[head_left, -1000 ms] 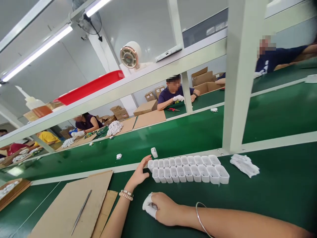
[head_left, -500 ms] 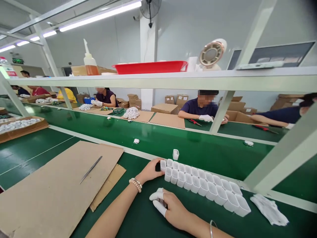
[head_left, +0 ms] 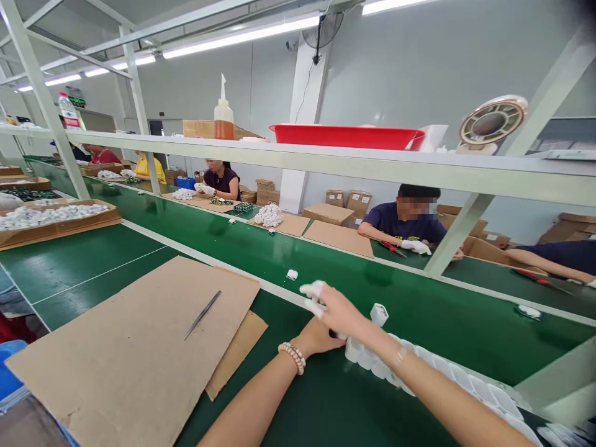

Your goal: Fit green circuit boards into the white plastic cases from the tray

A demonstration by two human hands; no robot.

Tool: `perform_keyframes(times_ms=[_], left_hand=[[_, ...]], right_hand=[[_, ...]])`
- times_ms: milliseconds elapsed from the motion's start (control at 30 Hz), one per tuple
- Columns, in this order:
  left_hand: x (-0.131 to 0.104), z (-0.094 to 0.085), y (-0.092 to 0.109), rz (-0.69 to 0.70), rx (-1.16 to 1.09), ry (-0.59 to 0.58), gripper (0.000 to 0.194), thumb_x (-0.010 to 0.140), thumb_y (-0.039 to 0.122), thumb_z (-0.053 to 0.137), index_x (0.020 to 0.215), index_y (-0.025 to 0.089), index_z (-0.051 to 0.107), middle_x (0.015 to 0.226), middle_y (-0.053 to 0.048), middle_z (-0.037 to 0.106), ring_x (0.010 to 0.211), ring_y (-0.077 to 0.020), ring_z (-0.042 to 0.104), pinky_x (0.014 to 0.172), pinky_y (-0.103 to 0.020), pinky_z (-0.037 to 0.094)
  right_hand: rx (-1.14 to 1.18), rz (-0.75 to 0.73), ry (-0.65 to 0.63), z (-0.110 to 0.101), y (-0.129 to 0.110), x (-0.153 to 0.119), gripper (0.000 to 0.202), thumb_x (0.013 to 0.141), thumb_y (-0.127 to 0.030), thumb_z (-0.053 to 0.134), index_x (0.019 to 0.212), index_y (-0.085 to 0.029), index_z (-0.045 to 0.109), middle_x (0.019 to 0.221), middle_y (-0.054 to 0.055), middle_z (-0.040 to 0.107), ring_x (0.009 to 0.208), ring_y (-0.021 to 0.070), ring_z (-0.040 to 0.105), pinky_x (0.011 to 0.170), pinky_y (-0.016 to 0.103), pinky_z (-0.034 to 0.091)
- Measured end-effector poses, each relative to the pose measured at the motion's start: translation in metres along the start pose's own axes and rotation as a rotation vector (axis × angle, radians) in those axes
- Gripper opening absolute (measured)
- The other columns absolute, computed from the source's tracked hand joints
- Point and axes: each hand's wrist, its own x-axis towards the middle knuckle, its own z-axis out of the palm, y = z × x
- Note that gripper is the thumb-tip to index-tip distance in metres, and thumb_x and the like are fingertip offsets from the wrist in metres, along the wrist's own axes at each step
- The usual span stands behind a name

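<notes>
My left hand point(head_left: 319, 337) is at the near end of two rows of white plastic cups point(head_left: 405, 347), partly behind my right wrist; its fingertips are hidden, so its grip is unclear. My right hand point(head_left: 333, 303), with white finger covers, reaches over the left one toward the green belt point(head_left: 261, 254). Its thumb and fingers are apart with nothing between them. Just beyond the fingertips lies a small white piece point(head_left: 292, 274) on the belt. A single white cup point(head_left: 379, 315) stands on the belt behind my right forearm.
Tweezers point(head_left: 202, 315) lie on a cardboard sheet point(head_left: 125, 347) at the left. A shelf point(head_left: 288, 156) crosses above the belt, with a slanted post point(head_left: 459, 239) at the right. Across the belt, people sit by heaps of white pieces point(head_left: 269, 215).
My right hand has lifted from the near side of the cups and crossed over my left hand to the belt, its fingers spreading. The view has turned left.
</notes>
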Motion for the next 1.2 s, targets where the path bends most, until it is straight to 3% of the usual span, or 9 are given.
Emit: perform_keyframes(times_ms=[67,200,367,500,667,767,900,1033,1200], left_hand=[[-0.001,-0.001,0.001,0.007,0.005,0.001,0.062,0.067,0.026,0.073,0.124,0.013,0.053,0.118,-0.012,0.059,0.106,-0.0298,0.055,0.093,-0.041,0.045],[0.000,-0.001,0.000,0.011,0.037,0.001,0.056,0.064,0.029,0.076,0.115,0.012,0.057,0.109,-0.012,0.061,0.099,-0.0280,0.056,0.088,-0.039,0.046],[0.005,0.001,-0.008,-0.019,0.068,-0.033,0.059,0.063,0.036,0.079,0.112,0.013,0.057,0.106,-0.011,0.060,0.097,-0.0277,0.054,0.084,-0.038,0.046],[0.005,-0.001,-0.008,-0.013,0.038,-0.013,0.057,0.062,0.033,0.080,0.110,0.013,0.058,0.105,-0.010,0.060,0.098,-0.0279,0.054,0.085,-0.038,0.045],[0.001,-0.003,-0.003,0.025,-0.073,0.066,0.049,0.059,0.022,0.080,0.104,0.014,0.060,0.101,-0.009,0.061,0.093,-0.0260,0.057,0.084,-0.038,0.046],[0.000,-0.004,0.002,0.024,-0.120,0.092,0.049,0.064,0.019,0.078,0.108,0.015,0.057,0.105,-0.009,0.061,0.096,-0.0248,0.058,0.087,-0.038,0.046],[0.007,-0.016,0.020,0.047,-0.227,0.135,0.041,0.073,0.015,0.071,0.110,0.017,0.053,0.110,-0.009,0.060,0.106,-0.0218,0.058,0.097,-0.037,0.043],[0.013,-0.048,0.061,0.137,-0.237,0.181,0.037,0.073,0.013,0.070,0.107,0.018,0.053,0.106,-0.006,0.060,0.098,-0.0189,0.060,0.091,-0.035,0.048],[-0.002,-0.092,0.137,0.294,0.102,0.166,0.035,0.081,0.013,0.062,0.113,0.023,0.053,0.116,-0.004,0.055,0.103,-0.0172,0.057,0.092,-0.032,0.047]], right_hand=[[-0.024,0.075,-0.027,0.004,0.019,0.050,0.024,0.091,-0.020,0.052,0.112,-0.012,0.062,0.114,0.015,0.059,0.103,0.0250,0.057,0.092,0.044,0.046],[-0.002,0.145,-0.135,0.020,0.052,0.112,0.033,0.091,-0.033,0.058,0.119,-0.016,0.057,0.120,0.009,0.059,0.102,0.0213,0.060,0.086,0.043,0.052],[0.104,0.164,-0.203,0.029,0.074,0.131,0.031,0.092,-0.034,0.057,0.118,-0.017,0.058,0.118,0.008,0.060,0.098,0.0201,0.061,0.083,0.040,0.053],[0.232,0.153,-0.140,0.024,0.080,0.128,0.030,0.092,-0.034,0.057,0.115,-0.015,0.059,0.116,0.008,0.061,0.097,0.0199,0.062,0.082,0.039,0.053],[0.466,0.081,0.036,-0.005,0.078,0.086,0.031,0.087,-0.032,0.063,0.113,-0.014,0.059,0.107,0.008,0.065,0.093,0.0192,0.064,0.082,0.039,0.054],[0.589,0.043,0.140,-0.028,0.074,0.029,0.045,0.078,-0.033,0.072,0.116,-0.016,0.057,0.104,0.009,0.068,0.094,0.0201,0.065,0.086,0.036,0.053],[0.652,0.067,0.289,-0.050,0.065,-0.052,0.053,0.074,-0.037,0.073,0.120,-0.019,0.053,0.105,0.008,0.068,0.092,0.0207,0.065,0.084,0.036,0.052],[0.522,0.100,0.411,-0.071,0.051,-0.094,0.045,0.073,-0.035,0.073,0.114,-0.022,0.058,0.101,0.005,0.067,0.086,0.0195,0.061,0.078,0.035,0.051],[0.393,0.061,0.461,-0.098,0.029,-0.113,0.040,0.076,-0.028,0.070,0.114,-0.024,0.058,0.091,0.000,0.064,0.077,0.0154,0.055,0.071,0.030,0.049]])
